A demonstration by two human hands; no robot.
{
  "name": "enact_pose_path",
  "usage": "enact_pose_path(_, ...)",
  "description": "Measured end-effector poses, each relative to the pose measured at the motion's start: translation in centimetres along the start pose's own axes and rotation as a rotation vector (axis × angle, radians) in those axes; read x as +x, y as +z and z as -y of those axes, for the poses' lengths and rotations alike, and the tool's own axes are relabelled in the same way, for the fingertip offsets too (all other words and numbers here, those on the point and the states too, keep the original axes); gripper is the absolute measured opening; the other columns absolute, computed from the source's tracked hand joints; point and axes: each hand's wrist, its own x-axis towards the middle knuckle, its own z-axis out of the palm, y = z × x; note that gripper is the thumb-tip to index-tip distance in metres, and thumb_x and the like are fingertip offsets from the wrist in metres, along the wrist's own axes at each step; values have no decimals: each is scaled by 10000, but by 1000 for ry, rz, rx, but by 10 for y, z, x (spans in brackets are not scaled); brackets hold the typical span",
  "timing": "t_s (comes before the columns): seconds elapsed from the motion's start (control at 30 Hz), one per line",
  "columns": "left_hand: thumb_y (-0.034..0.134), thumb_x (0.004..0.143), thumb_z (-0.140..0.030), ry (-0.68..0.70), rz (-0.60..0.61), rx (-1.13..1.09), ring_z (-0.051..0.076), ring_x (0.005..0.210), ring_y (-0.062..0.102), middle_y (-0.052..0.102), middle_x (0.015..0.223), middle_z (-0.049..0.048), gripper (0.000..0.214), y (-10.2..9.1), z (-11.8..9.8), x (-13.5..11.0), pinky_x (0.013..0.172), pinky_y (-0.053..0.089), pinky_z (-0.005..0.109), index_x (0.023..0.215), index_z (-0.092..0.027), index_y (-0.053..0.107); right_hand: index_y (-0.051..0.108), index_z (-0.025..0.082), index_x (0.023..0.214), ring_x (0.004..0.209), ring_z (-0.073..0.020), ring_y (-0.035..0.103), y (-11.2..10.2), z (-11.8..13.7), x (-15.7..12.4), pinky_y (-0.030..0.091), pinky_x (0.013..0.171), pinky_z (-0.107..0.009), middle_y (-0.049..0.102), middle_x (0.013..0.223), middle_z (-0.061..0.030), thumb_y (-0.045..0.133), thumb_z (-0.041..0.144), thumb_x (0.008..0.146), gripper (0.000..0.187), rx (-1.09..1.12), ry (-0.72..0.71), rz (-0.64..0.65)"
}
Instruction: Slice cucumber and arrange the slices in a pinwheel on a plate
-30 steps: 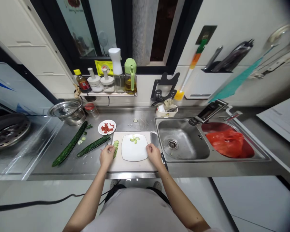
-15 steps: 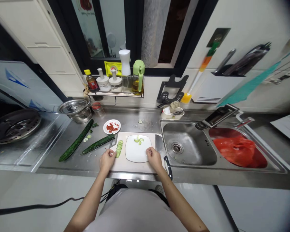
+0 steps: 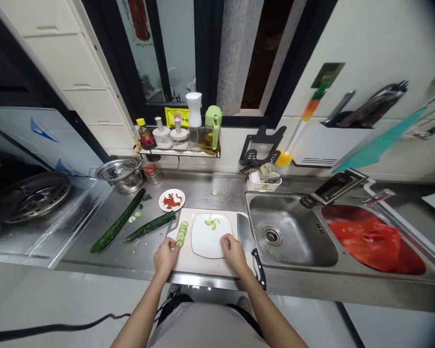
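My left hand is at the near end of a row of cucumber slices on the cutting board. Its thumb and forefinger pinch the nearest slice. On the board, a white square plate carries a few overlapping cucumber slices near its far edge. My right hand is closed over the plate's right edge; what its fingers hold, if anything, is hidden. Right of the plate lies a knife with a broad blade and black handle.
A cut cucumber and a whole cucumber lie to the left. Behind the board sits a small plate of chopped red pieces. A lidded pot stands back left. The sink is at right, beside a red bag.
The whole scene sits lower in the picture as the head view shifts. Both hands keep nearly the same places against the board and plate.
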Motion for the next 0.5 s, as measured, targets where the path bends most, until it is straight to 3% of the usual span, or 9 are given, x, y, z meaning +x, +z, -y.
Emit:
enact_pose_path(0.13,663,708,-361,43,18,-452,153,673,609,641,694,3,205,0,-18,4,664,437,252,797,-189,594,600,209,788,563,-153,505,-3,9,3,331,561,-240,532,575,17,423,375,857,253,31,-14,5)
enact_pose_path(0.23,756,579,-391,40,135,-786,132,608,591,611,623,-9,326,-3,-46,7,638,454,243,750,-165,595,609,211,796,569,-146,505,-8,24,10,347,557,-234,527,575,26,470,386,839,227,104,-51,22)
enact_pose_path(0.37,764,554,-410,114,237,-941,124,655,602,632,672,0,367,-8,-87,5,670,460,238,779,-166,607,633,208,856,648,-141,552,-12,50,26,420,636,-241,615,708,5,535,397,817,216,270,-117,94)
enact_pose_path(0.5,765,568,-398,173,296,-973,118,643,593,631,676,-1,348,-11,-111,-1,657,460,236,780,-168,613,648,205,894,754,-147,587,-15,66,36,453,711,-257,666,834,-19,558,376,817,208,363,-184,124)
